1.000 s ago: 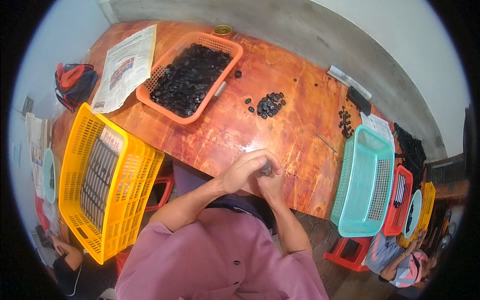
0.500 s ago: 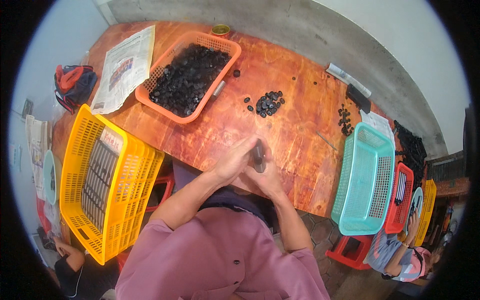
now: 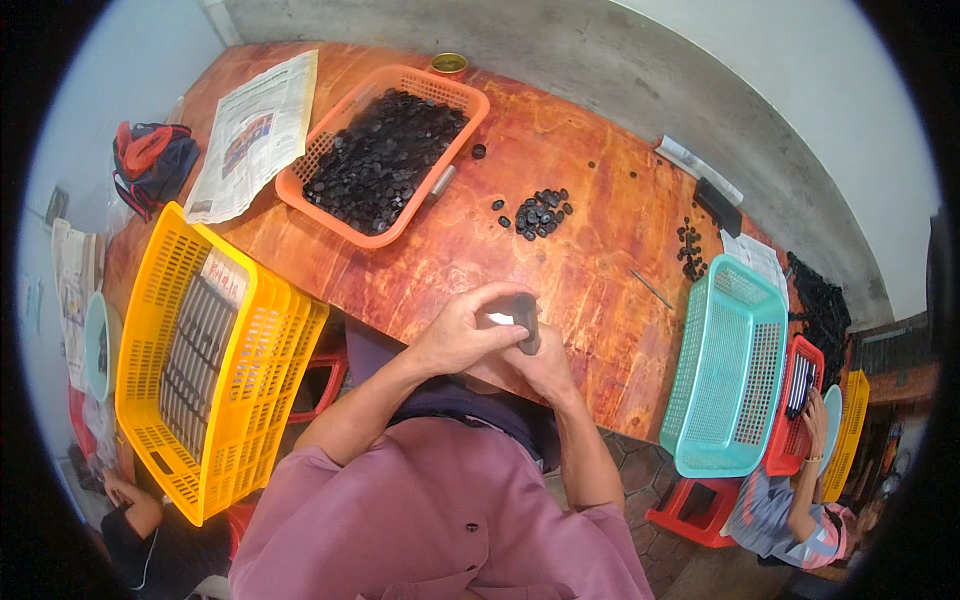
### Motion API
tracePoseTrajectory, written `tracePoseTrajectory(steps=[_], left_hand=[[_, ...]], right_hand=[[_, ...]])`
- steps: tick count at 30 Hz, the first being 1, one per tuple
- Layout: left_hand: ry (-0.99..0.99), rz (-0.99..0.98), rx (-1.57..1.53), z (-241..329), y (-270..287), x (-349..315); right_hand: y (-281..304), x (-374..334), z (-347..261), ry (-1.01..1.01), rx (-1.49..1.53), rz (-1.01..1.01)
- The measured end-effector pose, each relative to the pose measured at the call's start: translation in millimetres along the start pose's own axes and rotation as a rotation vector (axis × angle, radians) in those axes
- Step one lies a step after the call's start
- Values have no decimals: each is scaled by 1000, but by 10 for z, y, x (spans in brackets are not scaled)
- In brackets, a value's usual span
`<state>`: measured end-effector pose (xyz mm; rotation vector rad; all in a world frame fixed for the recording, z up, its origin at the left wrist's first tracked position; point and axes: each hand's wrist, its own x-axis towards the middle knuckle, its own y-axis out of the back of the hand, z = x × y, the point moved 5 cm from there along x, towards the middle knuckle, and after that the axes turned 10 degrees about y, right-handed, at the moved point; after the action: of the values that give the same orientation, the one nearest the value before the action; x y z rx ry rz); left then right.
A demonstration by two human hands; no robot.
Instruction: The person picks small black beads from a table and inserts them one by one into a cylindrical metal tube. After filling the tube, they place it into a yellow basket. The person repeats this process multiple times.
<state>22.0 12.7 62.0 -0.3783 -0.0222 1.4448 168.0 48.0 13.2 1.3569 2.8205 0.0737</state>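
Just above the table's near edge, my left hand [image 3: 465, 328] and my right hand [image 3: 547, 365] meet around a short, dark grey, tube-like piece [image 3: 524, 318]. The left thumb presses on its side while the left fingers curve over its top. My right fingers wrap its lower end and are partly hidden behind it. A small bright white patch shows between the left thumb and fingers; I cannot make out what it is. Farther up the table lies a loose pile of small, round black caps [image 3: 542, 214].
An orange basket [image 3: 372, 241] full of black pieces stands at the far left beside newspaper [image 3: 250, 140]. Stacked yellow crates [image 3: 262, 375] hold grey rods at left. A turquoise basket [image 3: 690, 400] is at right, near a thin metal rod [image 3: 652, 289]. Another person's hand [image 3: 815, 425] reaches a red basket [image 3: 789, 445].
My left hand has opened its curve and shifted its grip, with the thumb now across the grey piece. At the right, the other person's hand has moved up to the red basket.
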Motion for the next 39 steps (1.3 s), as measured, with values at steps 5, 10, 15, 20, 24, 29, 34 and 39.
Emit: tracePoseTrajectory(steps=[5, 10, 15, 20, 24, 29, 34, 39], left_hand=[[-73, 114, -46, -66, 117, 10], [-10, 305, -103, -110, 408, 98], [-71, 222, 261, -299, 568, 169], [-254, 238, 768, -142, 504, 121], [-272, 262, 964, -128, 477, 111], [-274, 310, 1147, -195, 460, 124], [-337, 327, 1167, -126, 368, 135], [-427, 300, 1279, -165, 254, 218]], right_hand=[[82, -34, -21, 31, 64, 83], [345, -71, -80, -16, 111, 215], [473, -11, 52, 31, 14, 271], [534, 34, 160, 35, -4, 320], [504, 65, 55, 3, -231, 321], [521, 94, 50, 151, -588, 307], [744, 55, 249, 130, -458, 388], [847, 35, 264, 57, -387, 402]])
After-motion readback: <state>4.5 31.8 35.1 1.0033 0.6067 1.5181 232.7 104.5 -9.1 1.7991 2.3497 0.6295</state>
